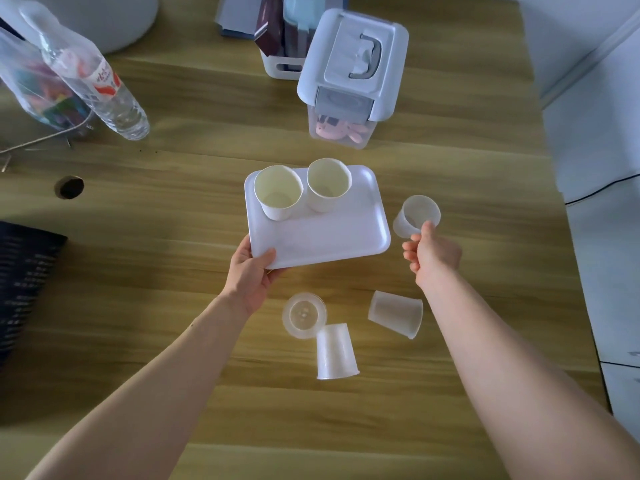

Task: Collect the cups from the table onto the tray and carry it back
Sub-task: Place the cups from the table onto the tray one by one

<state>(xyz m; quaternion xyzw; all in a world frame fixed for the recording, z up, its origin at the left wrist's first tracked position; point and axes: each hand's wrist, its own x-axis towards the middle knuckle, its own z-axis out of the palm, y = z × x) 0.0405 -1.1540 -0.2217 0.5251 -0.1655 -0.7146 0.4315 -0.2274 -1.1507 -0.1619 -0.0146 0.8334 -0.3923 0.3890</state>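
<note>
A white tray (pixel 332 233) lies on the wooden table, and my left hand (pixel 251 271) grips its near left corner. Two white paper cups (pixel 278 197) (pixel 327 188) stand upright on the tray's far side. To the right of the tray, my right hand (pixel 433 252) pinches the rim of a translucent plastic cup (pixel 415 214). Three more translucent cups sit nearer to me: one upright (pixel 304 315), one upside down (pixel 336 353), one on its side (pixel 396 313).
A lidded plastic storage box (pixel 349 77) stands beyond the tray, with a white organiser bin (pixel 280 65) behind it. A water bottle (pixel 104 88) and a plastic bag (pixel 31 84) are at far left. A dark basket (pixel 24 282) sits at the left edge. The table's right edge (pixel 568 237) is close.
</note>
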